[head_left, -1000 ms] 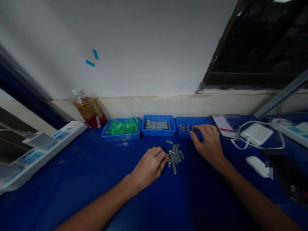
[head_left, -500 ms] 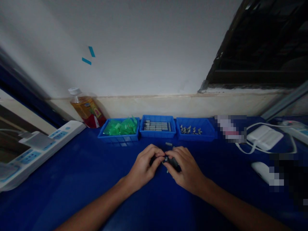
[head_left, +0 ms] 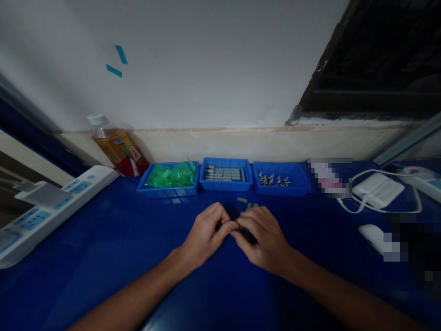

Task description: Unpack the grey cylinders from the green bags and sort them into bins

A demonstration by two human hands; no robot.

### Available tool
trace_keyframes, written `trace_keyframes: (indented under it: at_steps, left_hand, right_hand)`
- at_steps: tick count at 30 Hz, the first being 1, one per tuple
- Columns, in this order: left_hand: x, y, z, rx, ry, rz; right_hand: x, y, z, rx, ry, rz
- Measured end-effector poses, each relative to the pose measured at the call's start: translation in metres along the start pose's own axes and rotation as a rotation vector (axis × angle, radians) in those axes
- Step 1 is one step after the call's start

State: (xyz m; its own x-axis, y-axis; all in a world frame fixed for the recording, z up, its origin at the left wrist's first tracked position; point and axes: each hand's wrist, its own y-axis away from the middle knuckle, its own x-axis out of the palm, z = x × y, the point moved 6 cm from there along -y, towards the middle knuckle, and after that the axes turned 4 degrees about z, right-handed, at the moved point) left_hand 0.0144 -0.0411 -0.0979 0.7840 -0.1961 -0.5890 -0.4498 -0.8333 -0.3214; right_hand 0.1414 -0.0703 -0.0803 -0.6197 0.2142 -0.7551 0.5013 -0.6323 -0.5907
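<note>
My left hand (head_left: 208, 232) and my right hand (head_left: 264, 239) meet over the blue table, thumbs and fingertips pinched together. Whatever lies between the fingertips is small and almost wholly covered, so its kind cannot be made out. Just beyond my right fingers lie a short grey metal piece (head_left: 242, 200) and more such pieces (head_left: 251, 206), partly hidden by that hand. Behind the hands, the middle blue tray (head_left: 225, 185) holds rows of similar grey metal pieces (head_left: 223, 174). Small shiny metal parts (head_left: 271, 179) sit in the right blue tray (head_left: 284, 190).
The left blue tray (head_left: 168, 191) holds green plastic bags (head_left: 172, 176). A drink bottle (head_left: 119, 149) leans by the wall near a white power strip (head_left: 55, 214). To the right are a white charger (head_left: 379, 191) with its cable and a white mouse (head_left: 374, 239).
My fingertips have closed further over the small metal part that showed between them earlier. The hands stay together in nearly the same place. The camera view has shifted slightly.
</note>
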Motion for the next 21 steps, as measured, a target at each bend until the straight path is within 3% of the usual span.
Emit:
trace_keyframes:
  at_steps: [6,13,21]
  left_hand:
    - [0.001,0.001,-0.005,0.031,-0.028,0.034]
    - [0.003,0.007,-0.021,0.25,-0.107,0.034]
    - [-0.002,0.005,-0.018,0.197,-0.15,-0.007]
  right_hand:
    - [-0.001,-0.001,-0.008,0.067,-0.061,-0.035]
    - [-0.009,0.001,-0.01,0.177,-0.188,-0.09]
    - [-0.006,0.004,-0.006,0.118,-0.062,-0.062]
